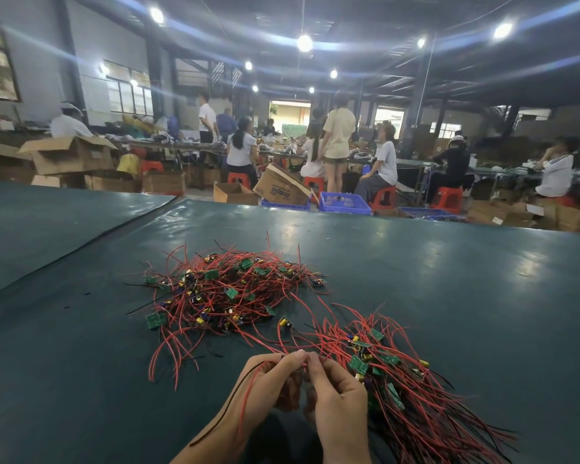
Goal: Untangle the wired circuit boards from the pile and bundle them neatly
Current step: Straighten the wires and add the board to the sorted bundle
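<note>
Wires (249, 391), red and black, run through both hands at the near edge of the green surface (449, 279). The left hand (268, 380) curls its fingers round a few strands, and one red and one black trail down over its wrist. The right hand (335, 393) pinches the same strands at its fingertips, touching the left. The tangled pile (228, 289) of boards (156, 319) lies beyond the hands. A straighter bundle (399, 386) lies just beside the right hand.
</note>
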Action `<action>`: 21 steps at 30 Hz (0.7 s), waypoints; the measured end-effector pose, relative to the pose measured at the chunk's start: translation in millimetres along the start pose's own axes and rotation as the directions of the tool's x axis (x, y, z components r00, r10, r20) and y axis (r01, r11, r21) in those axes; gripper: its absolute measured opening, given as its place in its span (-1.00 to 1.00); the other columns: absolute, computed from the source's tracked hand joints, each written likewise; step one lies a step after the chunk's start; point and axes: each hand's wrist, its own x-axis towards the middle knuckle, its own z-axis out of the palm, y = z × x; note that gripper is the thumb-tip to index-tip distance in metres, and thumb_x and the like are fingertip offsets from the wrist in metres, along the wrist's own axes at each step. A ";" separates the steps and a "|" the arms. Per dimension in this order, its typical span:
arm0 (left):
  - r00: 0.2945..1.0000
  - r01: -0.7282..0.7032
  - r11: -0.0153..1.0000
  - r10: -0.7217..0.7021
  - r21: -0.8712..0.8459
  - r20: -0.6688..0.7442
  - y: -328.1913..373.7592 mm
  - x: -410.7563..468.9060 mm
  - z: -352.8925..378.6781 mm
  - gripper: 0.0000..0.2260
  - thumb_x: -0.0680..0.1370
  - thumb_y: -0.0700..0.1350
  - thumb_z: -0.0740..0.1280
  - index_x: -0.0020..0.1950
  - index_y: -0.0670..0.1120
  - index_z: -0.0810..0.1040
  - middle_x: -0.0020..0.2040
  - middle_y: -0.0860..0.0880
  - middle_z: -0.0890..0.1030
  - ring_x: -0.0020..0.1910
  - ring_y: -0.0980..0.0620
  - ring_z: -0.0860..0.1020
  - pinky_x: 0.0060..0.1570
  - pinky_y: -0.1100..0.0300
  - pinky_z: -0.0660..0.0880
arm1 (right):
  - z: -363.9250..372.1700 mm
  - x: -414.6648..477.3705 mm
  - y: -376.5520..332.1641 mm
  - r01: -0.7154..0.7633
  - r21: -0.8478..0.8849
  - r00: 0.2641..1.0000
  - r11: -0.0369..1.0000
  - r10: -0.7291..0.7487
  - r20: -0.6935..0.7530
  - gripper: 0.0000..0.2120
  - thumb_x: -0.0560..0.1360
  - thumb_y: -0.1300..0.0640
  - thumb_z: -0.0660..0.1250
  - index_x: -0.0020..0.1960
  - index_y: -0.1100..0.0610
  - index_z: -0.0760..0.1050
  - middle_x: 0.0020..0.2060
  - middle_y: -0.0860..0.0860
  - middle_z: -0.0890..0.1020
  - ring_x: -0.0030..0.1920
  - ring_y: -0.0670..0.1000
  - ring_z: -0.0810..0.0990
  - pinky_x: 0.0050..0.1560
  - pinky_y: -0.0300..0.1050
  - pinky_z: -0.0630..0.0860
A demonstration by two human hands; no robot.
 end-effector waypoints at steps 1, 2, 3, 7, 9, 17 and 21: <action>1.000 0.007 1.000 -0.007 0.005 0.005 -0.9 0.0 -0.1 -0.66 0.54 -0.07 0.34 -0.21 -0.36 0.61 -0.40 -0.22 0.53 -0.41 -0.08 0.49 -0.39 0.20 0.42 | -0.3 0.0 -0.5 -0.012 -0.001 1.000 1.000 0.012 0.002 -0.68 0.55 0.19 0.32 -0.32 0.01 0.70 -0.35 0.04 0.71 -0.30 -0.09 0.67 -0.31 -0.32 0.56; 1.000 0.009 1.000 -0.010 0.012 0.005 -1.2 -0.1 -0.6 -0.66 0.54 -0.07 0.35 -0.26 -0.35 0.59 -0.41 -0.22 0.52 -0.42 -0.08 0.49 -0.39 0.20 0.43 | -0.7 0.2 -0.8 -0.021 -0.010 1.000 1.000 0.021 0.005 -0.68 0.55 0.18 0.32 -0.32 0.00 0.70 -0.35 0.03 0.71 -0.29 -0.09 0.68 -0.30 -0.31 0.57; 1.000 0.006 1.000 -0.006 0.022 0.004 -1.3 0.0 -0.8 -0.67 0.53 -0.08 0.35 -0.32 -0.28 0.59 -0.44 -0.20 0.50 -0.46 -0.07 0.48 -0.40 0.20 0.43 | -0.9 0.4 -0.8 -0.027 -0.022 1.000 0.999 0.027 0.009 -0.67 0.55 0.18 0.31 -0.33 0.00 0.70 -0.34 0.02 0.71 -0.28 -0.09 0.68 -0.27 -0.29 0.57; 0.998 -0.040 0.999 0.038 0.032 0.041 -0.3 1.1 -2.7 -0.72 0.47 0.00 0.40 -0.39 -0.11 0.59 -0.49 -0.13 0.49 -0.50 -0.01 0.47 -0.44 0.23 0.41 | -0.4 0.6 0.7 -0.024 -0.074 0.999 0.997 0.026 0.026 -0.62 0.58 0.11 0.28 -0.36 0.02 0.69 -0.39 0.03 0.69 -0.36 -0.09 0.64 -0.29 -0.33 0.52; 0.995 -0.068 0.996 0.063 0.059 0.076 -0.8 1.0 -4.8 -0.72 0.39 0.10 0.42 -0.36 -0.09 0.60 -0.47 -0.10 0.52 -0.47 0.00 0.49 -0.41 0.22 0.43 | 0.0 -0.2 2.5 -0.026 -0.101 0.999 0.995 0.030 0.042 -0.56 0.59 0.07 0.25 -0.42 0.07 0.67 -0.50 0.03 0.62 -0.47 -0.10 0.55 -0.39 -0.35 0.46; 0.994 -0.109 0.984 0.107 0.138 0.026 -8.5 5.3 -6.5 -0.63 0.45 0.11 0.36 -0.43 -0.11 0.61 -0.50 -0.04 0.54 -0.49 0.08 0.49 -0.44 0.31 0.38 | 2.2 1.9 4.6 -0.015 -0.097 0.999 0.995 0.020 0.050 -0.57 0.62 0.15 0.20 -0.33 0.00 0.70 -0.33 0.00 0.71 -0.25 -0.11 0.68 -0.28 -0.35 0.54; 0.998 -0.062 0.996 0.059 0.059 0.038 -8.4 7.2 -6.6 -0.68 0.46 -0.01 0.39 -0.44 -0.15 0.59 -0.52 -0.05 0.50 -0.50 0.02 0.46 -0.39 0.20 0.39 | 3.0 3.4 5.6 0.031 -0.102 0.999 0.994 -0.030 0.012 -0.59 0.62 0.14 0.20 -0.31 -0.01 0.69 -0.36 0.01 0.70 -0.31 -0.12 0.65 -0.30 -0.31 0.54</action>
